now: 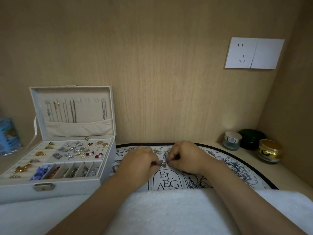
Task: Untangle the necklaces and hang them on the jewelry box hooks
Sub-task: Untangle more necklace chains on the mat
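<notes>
Hands meet just right of the open jewelry box [67,189], both knuckles-up over a flower-printed mat [237,167] that lies against the box's right wall. The left hand [140,160], the nearer to the box, has its fingers curled under, and its fingertips [155,163] pinch one side of a small glinting tangled necklace [163,164]. The right hand [184,156], on the far side of that knot from the box, is curled the same way and pinches the other side. The chain is too fine to trace beyond the knot, which sits low over the mat; whether it touches the mat cannot be told. In the box's raised lid [38,106], several hung necklaces [72,111] drop from a row of hooks [87,100] into a fabric pocket. A white towel [169,212] runs along the box's front and under both forearms. Well right of the box, past the mat, stand three small jars [232,140], and a wall socket [254,53] is high above them. A blue bottle [8,134] stands just left of the box.
</notes>
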Tool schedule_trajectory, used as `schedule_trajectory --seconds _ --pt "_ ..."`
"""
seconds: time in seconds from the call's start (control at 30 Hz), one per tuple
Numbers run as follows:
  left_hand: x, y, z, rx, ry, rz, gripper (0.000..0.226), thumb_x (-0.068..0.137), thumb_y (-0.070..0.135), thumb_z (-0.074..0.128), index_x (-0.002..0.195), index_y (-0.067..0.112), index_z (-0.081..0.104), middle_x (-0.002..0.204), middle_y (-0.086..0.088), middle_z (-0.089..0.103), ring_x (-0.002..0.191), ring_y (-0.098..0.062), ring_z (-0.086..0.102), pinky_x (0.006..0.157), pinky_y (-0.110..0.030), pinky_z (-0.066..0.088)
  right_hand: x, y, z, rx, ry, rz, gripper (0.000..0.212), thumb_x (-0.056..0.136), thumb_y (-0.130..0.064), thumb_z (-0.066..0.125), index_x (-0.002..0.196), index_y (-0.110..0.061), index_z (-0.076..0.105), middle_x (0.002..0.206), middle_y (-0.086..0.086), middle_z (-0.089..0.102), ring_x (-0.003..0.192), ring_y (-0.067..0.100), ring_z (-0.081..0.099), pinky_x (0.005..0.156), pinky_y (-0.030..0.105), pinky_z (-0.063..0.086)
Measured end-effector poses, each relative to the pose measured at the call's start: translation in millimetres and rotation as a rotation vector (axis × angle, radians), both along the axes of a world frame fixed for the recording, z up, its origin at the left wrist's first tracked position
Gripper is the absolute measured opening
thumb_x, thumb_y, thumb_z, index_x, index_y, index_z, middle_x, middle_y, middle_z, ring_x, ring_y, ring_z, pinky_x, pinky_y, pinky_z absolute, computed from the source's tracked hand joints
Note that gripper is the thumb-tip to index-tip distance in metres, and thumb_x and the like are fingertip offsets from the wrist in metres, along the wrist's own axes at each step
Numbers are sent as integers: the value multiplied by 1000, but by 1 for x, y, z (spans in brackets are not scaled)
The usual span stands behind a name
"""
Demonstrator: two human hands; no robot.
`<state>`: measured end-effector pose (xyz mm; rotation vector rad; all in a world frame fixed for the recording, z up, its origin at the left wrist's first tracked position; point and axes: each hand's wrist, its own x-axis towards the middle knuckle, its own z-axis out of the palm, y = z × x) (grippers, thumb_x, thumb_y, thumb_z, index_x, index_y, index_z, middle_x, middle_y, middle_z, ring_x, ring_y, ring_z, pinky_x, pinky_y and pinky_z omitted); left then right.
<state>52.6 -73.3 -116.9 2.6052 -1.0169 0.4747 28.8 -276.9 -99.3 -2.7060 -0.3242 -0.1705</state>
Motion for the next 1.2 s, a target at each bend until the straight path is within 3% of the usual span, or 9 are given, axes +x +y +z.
schedule_trajectory --seconds 0.23,0.33,0.47,0.67,0.73,0.8,0.87,1.0,1.2 --pt "5 -3 -6 28 74 66 17 100 22 48 102 21 65 100 6 62 96 -15 56 81 -33 48 -3 8 1 230 36 -69 15 99 -24 56 87 -20 65 80 -11 66 67 -3 56 64 13 43" --pt "0 -5 -2 -327 255 130 16 103 18 42 93 18 54 81 6 61 74 -15 58 63 -29 45 -4 15 6 504 97 -72 19 104 -23 47 90 -16 57 71 -5 69 61 6 54 59 17 43" --pt "-1 -12 9 -965 662 153 21 104 12 37 89 15 52 80 -5 66 74 -17 64 67 -31 51 -1 18 4 743 182 -66 23 105 -23 48 84 -16 53 56 -7 49 52 12 42 52 26 37" --pt "0 -6 24 -1165 629 236 27 105 11 32 86 10 51 83 -10 59 80 -23 60 80 -40 53 -4 11 9 581 137 -106 15 96 -29 62 87 -19 68 72 -4 60 63 9 51 64 23 45" --pt "2 -2 27 -1230 688 205 26 106 12 30 88 10 48 75 -9 57 65 -22 59 65 -34 55 -4 8 10 561 130 -95 11 93 -30 67 87 -23 72 76 -5 66 68 7 57 70 23 48" --pt "7 2 26 -1153 644 227 25 106 18 30 88 14 47 69 -7 51 51 -19 47 48 -32 44 -3 6 11 570 109 -108 13 95 -24 66 84 -23 72 71 -15 67 66 0 58 68 17 45" --pt "9 6 24 -928 419 284 22 105 24 32 89 20 48 68 -4 51 51 -17 43 50 -33 37 -2 4 11 597 103 -150 16 98 -19 61 84 -15 68 60 -21 63 57 -2 53 60 14 41" --pt "4 11 24 -268 -106 378 13 102 23 34 99 20 46 61 4 53 51 -16 53 50 -32 45 1 0 7 631 61 -312 19 95 -16 59 88 0 65 70 1 70 55 6 53 62 26 44" --pt "4 13 24 79 -58 469 12 93 24 46 94 19 57 76 3 59 68 -18 57 57 -26 39 0 -1 8 728 56 -354 19 97 -17 57 80 -9 61 74 4 72 37 1 39 44 18 35"
